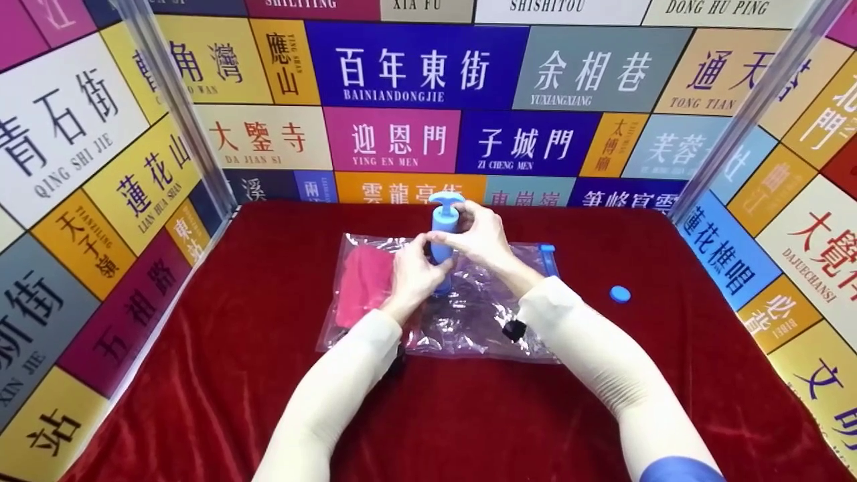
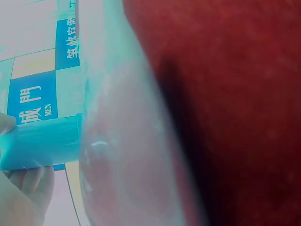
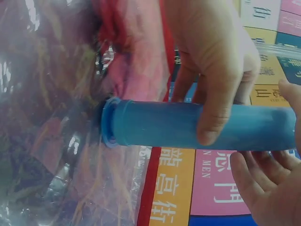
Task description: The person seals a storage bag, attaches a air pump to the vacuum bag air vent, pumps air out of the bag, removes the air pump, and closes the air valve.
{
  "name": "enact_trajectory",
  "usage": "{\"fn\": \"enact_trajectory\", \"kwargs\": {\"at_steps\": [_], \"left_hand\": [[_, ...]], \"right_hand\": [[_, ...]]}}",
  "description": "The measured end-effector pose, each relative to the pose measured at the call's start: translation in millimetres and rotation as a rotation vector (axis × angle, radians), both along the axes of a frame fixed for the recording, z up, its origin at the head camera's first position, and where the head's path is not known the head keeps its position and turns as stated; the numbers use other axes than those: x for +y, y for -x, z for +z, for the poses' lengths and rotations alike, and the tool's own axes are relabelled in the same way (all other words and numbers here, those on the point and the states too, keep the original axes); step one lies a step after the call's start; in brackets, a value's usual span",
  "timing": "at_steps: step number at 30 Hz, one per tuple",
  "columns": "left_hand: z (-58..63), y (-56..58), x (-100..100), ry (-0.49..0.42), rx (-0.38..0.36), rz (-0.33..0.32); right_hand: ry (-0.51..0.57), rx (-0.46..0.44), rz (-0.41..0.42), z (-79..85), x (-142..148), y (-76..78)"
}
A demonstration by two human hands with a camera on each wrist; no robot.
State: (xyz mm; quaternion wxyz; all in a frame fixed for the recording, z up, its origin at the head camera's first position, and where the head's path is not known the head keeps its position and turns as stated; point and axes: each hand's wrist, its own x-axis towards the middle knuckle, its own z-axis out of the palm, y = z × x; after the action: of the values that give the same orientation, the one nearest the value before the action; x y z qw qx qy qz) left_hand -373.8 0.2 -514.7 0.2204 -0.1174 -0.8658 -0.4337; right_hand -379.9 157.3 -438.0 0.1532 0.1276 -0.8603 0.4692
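Note:
A blue hand pump (image 1: 444,224) with a T-shaped handle stands upright on a clear plastic storage bag (image 1: 479,321). Inside the bag's left part lies a folded pink cloth (image 1: 363,288). My left hand (image 1: 412,271) grips the pump's barrel around its middle, thumb across it in the right wrist view. Higher up, my right hand (image 1: 487,235) holds the upper barrel just below the handle, fingers curled about it. The flanged lower end of the pump (image 3: 164,125) meets the bag; whatever lies under it is hidden. Part of the barrel (image 2: 44,141) also shows in the left wrist view.
A small round blue cap (image 1: 620,294) lies on the dark red velvet cloth (image 1: 482,415), right of the bag. At the bag's upper right corner sits a blue zip slider (image 1: 548,248). Walls printed with colourful street signs (image 1: 415,63) surround the table.

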Motion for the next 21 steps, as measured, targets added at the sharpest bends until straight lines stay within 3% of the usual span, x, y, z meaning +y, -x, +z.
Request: {"fn": "enact_trajectory", "kwargs": {"at_steps": [4,10,16,21], "left_hand": [[3.5,-0.8,0.4,-0.01,-0.058,-0.015],[7.1,-2.6,2.1,-0.044,-0.166,-0.052],[5.8,0.8,0.8,-0.044,-0.14,-0.068],[5.8,2.0,-0.5,-0.027,-0.16,-0.077]], "right_hand": [[0.09,-0.061,0.088,3.4,2.8,0.1],[0.171,-0.083,0.221,5.4,5.3,0.0],[0.234,-0.108,0.344,3.2,6.8,2.5],[0.242,-0.12,0.365,1.2,8.4,3.5]]}}
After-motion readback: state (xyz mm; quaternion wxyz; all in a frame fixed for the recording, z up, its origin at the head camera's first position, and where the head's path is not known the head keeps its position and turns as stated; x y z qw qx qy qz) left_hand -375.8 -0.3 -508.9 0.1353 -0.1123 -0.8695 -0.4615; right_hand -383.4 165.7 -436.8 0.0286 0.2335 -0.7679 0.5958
